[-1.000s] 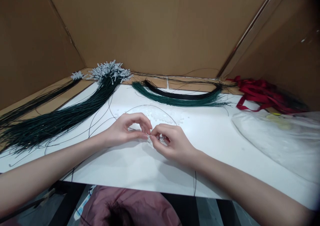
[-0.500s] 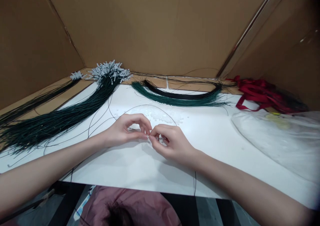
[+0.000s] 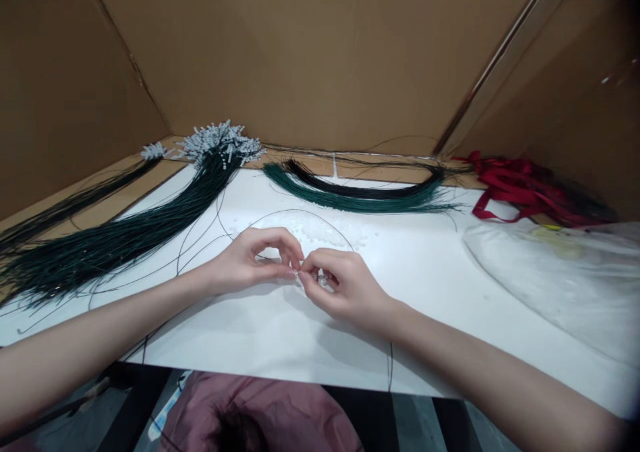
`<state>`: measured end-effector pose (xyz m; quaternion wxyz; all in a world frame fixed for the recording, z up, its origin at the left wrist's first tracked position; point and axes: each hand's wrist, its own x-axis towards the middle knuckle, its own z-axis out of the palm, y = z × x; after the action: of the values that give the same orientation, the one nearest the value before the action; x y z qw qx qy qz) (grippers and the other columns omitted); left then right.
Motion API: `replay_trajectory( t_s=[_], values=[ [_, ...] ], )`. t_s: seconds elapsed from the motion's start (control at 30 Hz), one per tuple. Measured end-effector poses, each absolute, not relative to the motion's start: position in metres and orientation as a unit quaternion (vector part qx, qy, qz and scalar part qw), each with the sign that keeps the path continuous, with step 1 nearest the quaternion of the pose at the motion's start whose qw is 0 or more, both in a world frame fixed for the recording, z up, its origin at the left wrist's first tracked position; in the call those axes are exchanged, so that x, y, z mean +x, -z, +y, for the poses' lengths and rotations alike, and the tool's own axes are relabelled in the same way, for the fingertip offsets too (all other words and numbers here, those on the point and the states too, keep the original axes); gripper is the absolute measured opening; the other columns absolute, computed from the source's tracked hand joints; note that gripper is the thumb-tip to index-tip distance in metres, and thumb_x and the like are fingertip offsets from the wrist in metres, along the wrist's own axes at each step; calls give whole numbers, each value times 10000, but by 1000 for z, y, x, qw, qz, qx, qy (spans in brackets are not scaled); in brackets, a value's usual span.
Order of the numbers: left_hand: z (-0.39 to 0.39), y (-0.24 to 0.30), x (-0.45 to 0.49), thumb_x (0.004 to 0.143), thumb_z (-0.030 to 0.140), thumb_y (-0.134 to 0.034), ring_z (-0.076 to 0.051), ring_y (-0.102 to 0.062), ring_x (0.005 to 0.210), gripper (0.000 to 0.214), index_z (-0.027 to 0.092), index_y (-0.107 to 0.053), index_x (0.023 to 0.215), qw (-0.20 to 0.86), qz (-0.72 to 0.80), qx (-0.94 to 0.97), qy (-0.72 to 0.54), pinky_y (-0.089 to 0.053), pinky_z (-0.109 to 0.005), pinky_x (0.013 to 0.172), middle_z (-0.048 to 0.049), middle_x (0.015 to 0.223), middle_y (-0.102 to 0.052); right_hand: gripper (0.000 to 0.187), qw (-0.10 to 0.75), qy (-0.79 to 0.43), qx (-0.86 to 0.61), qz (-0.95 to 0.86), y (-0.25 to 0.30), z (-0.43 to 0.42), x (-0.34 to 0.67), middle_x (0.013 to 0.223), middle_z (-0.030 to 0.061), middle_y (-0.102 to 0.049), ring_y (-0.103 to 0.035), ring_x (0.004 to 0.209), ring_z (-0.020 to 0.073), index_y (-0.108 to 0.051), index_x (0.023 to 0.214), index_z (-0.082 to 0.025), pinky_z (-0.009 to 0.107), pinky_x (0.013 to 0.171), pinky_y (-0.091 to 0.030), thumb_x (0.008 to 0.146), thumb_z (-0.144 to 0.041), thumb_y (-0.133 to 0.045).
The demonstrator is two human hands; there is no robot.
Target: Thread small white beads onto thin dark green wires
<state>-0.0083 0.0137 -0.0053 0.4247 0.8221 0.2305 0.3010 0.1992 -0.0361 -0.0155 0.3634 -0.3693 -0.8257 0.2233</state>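
My left hand point(image 3: 239, 257) and my right hand point(image 3: 353, 280) meet fingertip to fingertip above the white board point(image 3: 240, 335). A small white bead point(image 3: 298, 273) shows where the pinched fingertips come together; the fingers partly hide it. Under the curled fingers of my right hand, a bit of wire with pale beads point(image 3: 324, 278) is visible, mostly covered. A thin dark wire point(image 3: 295, 210) arcs behind both hands. Loose white beads point(image 3: 345, 235) lie scattered on the board just beyond my fingers.
Green wire stems point(image 3: 125, 239) with white beaded tips point(image 3: 215, 142) lie at left. Bundled green wires point(image 3: 360, 202) curve along the back. Red ribbon point(image 3: 515, 179) and a clear plastic bag point(image 3: 565, 279) are at right. Cardboard walls point(image 3: 310, 59) enclose the board.
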Motion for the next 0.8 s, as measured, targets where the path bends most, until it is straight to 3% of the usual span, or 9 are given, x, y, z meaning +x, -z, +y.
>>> replay_trajectory(
  t_s=[0.8],
  values=[
    [13,4,-8,812,233,-722,-133,-613,753,138,140,-653,886,426,242,825,-281,-501,-249,721,-47,848,-675,86,346,-229,-375,-829,15,-36,200,702,-6,-604,-499,606,95,-599,752,-164,208,602,-371,814,-145,-541]
  ],
)
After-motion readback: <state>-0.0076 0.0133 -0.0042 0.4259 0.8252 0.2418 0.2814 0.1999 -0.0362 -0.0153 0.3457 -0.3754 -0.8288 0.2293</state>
